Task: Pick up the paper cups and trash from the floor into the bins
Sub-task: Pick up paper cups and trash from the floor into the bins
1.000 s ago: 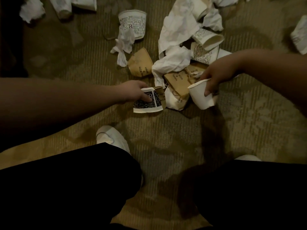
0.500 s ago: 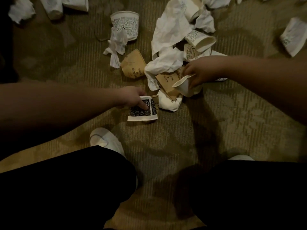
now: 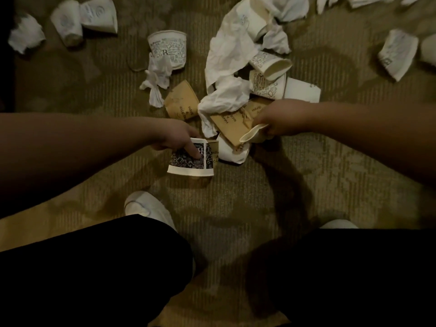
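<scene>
- While we look down at the carpet (image 3: 236, 197), our left hand (image 3: 179, 138) grips a black patterned cup (image 3: 191, 161), with the fingers curled over its side; the cup lies flattened, its white rim turned towards us.
- Our right hand (image 3: 276, 121) pinches a plain white cup (image 3: 253, 136) at its rim, and the cup is squeezed so that the mouth is narrow.
- Just under this cup we see another white cup (image 3: 232, 153) lying on its side, touching a brown sleeve (image 3: 230, 128) with printed words.
- A second brown sleeve (image 3: 181, 103) lies near, to the left of a crumpled white napkin (image 3: 226, 96).
- Behind the napkin there is a heap of printed white cups (image 3: 269, 67), some lying inside or across each other.
- A single printed cup (image 3: 168, 49) lies further left, with a twisted tissue (image 3: 157, 79) in front of it.
- More cups lie at the far left (image 3: 82, 17) and at the far right (image 3: 397, 55), well apart from the heap.
- Near us we see our dark trousers (image 3: 94, 267) and a white shoe (image 3: 148, 206).
- We do not see any bin.
</scene>
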